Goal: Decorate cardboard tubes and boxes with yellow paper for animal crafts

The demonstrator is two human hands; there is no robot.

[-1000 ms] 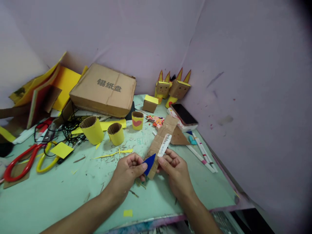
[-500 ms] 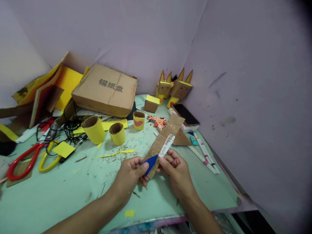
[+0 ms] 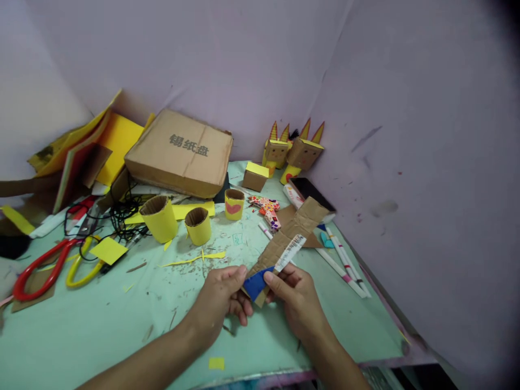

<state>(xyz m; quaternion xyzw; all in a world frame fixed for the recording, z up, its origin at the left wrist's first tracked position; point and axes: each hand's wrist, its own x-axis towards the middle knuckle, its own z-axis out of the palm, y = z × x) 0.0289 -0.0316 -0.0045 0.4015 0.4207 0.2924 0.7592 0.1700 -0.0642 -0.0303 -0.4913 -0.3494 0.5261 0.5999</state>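
Note:
Above the table's front part I hold a creased cardboard strip (image 3: 298, 223) with a white barcode label, tilted up to the right. A blue triangular piece (image 3: 255, 285) lies against the strip's lower end. My left hand (image 3: 222, 300) is closed at the left edge, thumb and fingers pinching the strip's lower end by the blue piece. My right hand (image 3: 293, 292) grips the strip from the right, its thumb pressed on the blue piece's right corner and its fingers behind. Parts of the fingers are hidden by the cardboard.
Yellow-wrapped cardboard tubes (image 3: 160, 219) stand left of centre, before a large cardboard box (image 3: 179, 157). Red-handled scissors (image 3: 40, 276) and yellow-handled scissors (image 3: 83, 271) lie at left. Markers (image 3: 345, 257) lie at right, near a phone (image 3: 312, 195). Cardboard figures (image 3: 303, 154) stand at the back.
The strip has turned further to the right and dropped slightly. My left thumb has slid off the blue piece towards the edge, so more blue shows. My right thumb now presses on it.

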